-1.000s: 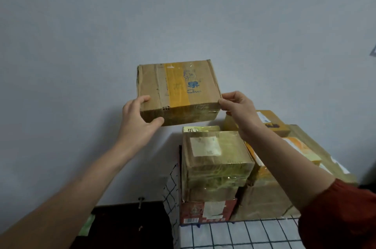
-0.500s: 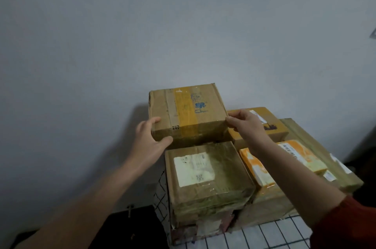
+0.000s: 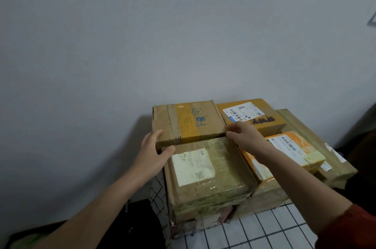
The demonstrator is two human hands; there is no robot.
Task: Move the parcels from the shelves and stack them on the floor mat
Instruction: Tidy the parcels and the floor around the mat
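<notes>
Grey wall [image 3: 142,45]; both hands grip taped parcel [image 3: 189,121].

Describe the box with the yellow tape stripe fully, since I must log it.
The cardboard box is brown and squarish, with clear and yellow tape across its top and blue print. It lies flat at the pile's back left by the wall. The left hand and right hand grip its front corners.

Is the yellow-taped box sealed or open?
Sealed. The yellow-taped box has its top flaps flat and shut, with a yellow tape strip across them; both hands grip its near corners.
</notes>
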